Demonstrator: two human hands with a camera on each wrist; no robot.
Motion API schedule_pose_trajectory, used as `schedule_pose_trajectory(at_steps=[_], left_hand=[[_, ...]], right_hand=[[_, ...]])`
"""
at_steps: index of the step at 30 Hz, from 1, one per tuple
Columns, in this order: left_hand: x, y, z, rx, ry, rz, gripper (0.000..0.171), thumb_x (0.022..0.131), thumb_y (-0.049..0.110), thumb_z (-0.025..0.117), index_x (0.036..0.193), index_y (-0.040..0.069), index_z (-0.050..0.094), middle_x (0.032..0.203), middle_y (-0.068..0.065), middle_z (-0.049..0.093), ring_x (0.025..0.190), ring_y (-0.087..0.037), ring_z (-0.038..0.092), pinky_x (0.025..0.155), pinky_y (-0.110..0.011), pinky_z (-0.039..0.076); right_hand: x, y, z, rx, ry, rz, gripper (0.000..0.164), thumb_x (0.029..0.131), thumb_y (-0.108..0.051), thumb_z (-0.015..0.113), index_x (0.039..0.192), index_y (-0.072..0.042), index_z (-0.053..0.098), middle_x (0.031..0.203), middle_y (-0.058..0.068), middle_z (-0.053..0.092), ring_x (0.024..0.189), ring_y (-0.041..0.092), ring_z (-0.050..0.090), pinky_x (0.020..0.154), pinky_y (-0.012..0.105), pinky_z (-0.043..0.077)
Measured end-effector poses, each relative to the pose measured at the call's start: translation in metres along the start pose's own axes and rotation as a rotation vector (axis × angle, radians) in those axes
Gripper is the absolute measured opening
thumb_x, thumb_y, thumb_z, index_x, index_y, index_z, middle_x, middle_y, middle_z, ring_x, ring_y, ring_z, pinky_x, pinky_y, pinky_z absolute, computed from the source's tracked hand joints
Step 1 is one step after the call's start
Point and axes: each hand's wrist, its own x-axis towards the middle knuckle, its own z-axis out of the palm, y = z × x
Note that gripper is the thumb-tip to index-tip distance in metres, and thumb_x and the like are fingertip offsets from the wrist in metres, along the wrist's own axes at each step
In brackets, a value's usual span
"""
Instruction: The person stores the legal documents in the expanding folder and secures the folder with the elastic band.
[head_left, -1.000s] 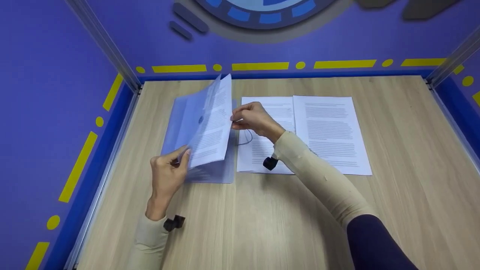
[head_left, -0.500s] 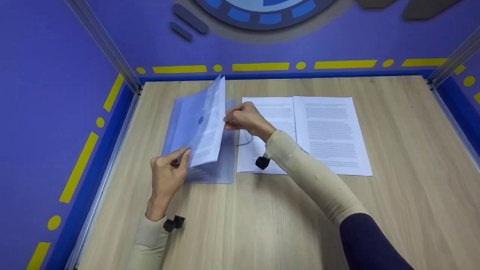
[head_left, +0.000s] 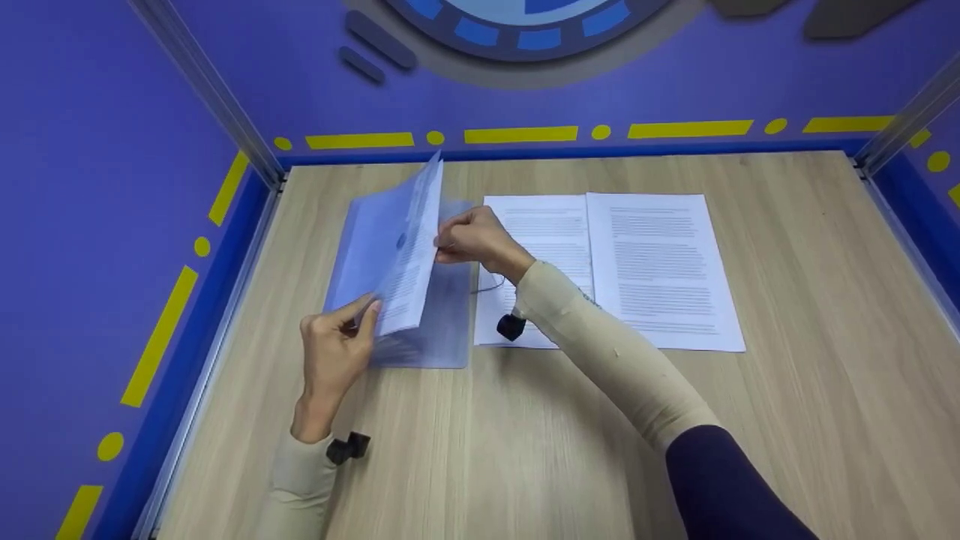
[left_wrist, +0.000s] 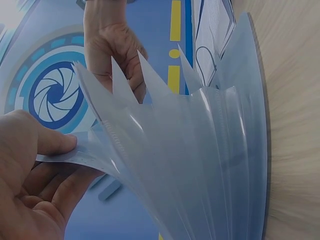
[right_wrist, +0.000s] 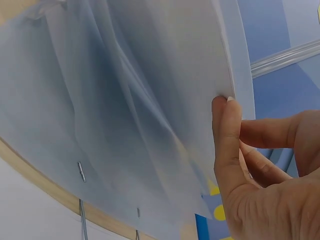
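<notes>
A translucent bluish expanding file folder [head_left: 375, 232] lies spread on the left of the table, its pleated pockets fanned apart in the left wrist view. My left hand [head_left: 335, 349] pinches the raised front flap of the folder near its lower corner, thumb on one side and fingers on the other. A printed paper stack [head_left: 417, 270] stands tilted inside the folder, just behind that flap. My right hand [head_left: 476, 238] pinches the outer long edge of these papers; in the right wrist view the fingertips [right_wrist: 227, 107] are on the sheet edge.
Two printed paper piles lie flat to the right of the folder: a left pile [head_left: 541, 225], partly under my right forearm, and a right pile [head_left: 660, 270] overlapping it. A thin elastic cord [head_left: 491, 286] loops from the folder onto the left pile. Blue panels [head_left: 525, 97] wall the table.
My right hand has moved left, carrying the edge of the papers further toward the folder. The left hand stays in place on the flap.
</notes>
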Motion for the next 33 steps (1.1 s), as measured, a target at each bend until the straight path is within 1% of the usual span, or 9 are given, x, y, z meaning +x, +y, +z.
schedule_pose_trajectory(at_steps=[5,9,14,19,24,33], left_hand=[[0.000,0.000,0.000,-0.006,0.004,-0.015,0.014,0.092,-0.004,0.080,0.105,-0.007,0.082,0.079,-0.016,0.080,0.056,-0.015,0.066,0.059,-0.009,0.050],[0.000,0.000,0.001,-0.007,0.006,-0.017,0.014,0.091,-0.005,0.080,0.105,-0.008,0.081,0.081,-0.017,0.080,0.057,-0.018,0.069,0.059,-0.008,0.051],[0.000,-0.002,0.000,-0.002,0.015,-0.011,0.014,0.091,-0.006,0.080,0.104,-0.008,0.082,0.085,-0.019,0.080,0.061,-0.023,0.073,0.061,-0.008,0.052],[0.001,-0.002,-0.001,0.005,0.023,-0.009,0.013,0.091,-0.005,0.080,0.103,-0.006,0.083,0.087,-0.018,0.081,0.062,-0.022,0.073,0.062,-0.007,0.052],[0.001,-0.002,-0.002,-0.005,0.033,-0.007,0.014,0.090,-0.006,0.080,0.103,-0.005,0.083,0.086,-0.017,0.081,0.063,-0.021,0.073,0.062,-0.007,0.052],[0.001,0.000,-0.002,-0.009,0.040,-0.023,0.015,0.090,-0.006,0.081,0.105,-0.005,0.083,0.090,-0.018,0.081,0.064,-0.019,0.073,0.062,-0.007,0.051]], right_hand=[[0.001,-0.004,0.003,-0.001,0.005,-0.005,0.013,0.096,0.000,0.071,0.106,0.007,0.076,0.099,0.014,0.071,0.075,0.015,0.072,0.078,0.029,0.065],[0.001,-0.007,0.005,0.002,0.009,-0.013,0.016,0.095,0.002,0.070,0.108,0.009,0.076,0.097,0.015,0.072,0.075,0.016,0.073,0.078,0.029,0.065],[0.002,-0.011,0.009,-0.001,0.014,-0.012,0.019,0.094,0.004,0.071,0.111,0.011,0.076,0.092,0.015,0.074,0.071,0.016,0.073,0.076,0.029,0.065],[0.003,-0.012,0.012,-0.021,0.026,-0.019,0.017,0.093,0.003,0.071,0.107,0.010,0.076,0.087,0.014,0.073,0.068,0.014,0.071,0.074,0.029,0.065],[0.005,-0.010,0.014,-0.034,0.024,-0.021,0.012,0.093,0.003,0.071,0.102,0.008,0.077,0.087,0.014,0.074,0.068,0.014,0.072,0.075,0.031,0.066],[0.009,-0.002,0.023,-0.020,0.009,-0.022,0.015,0.093,0.005,0.070,0.104,0.011,0.078,0.088,0.014,0.073,0.069,0.015,0.073,0.074,0.030,0.066]])
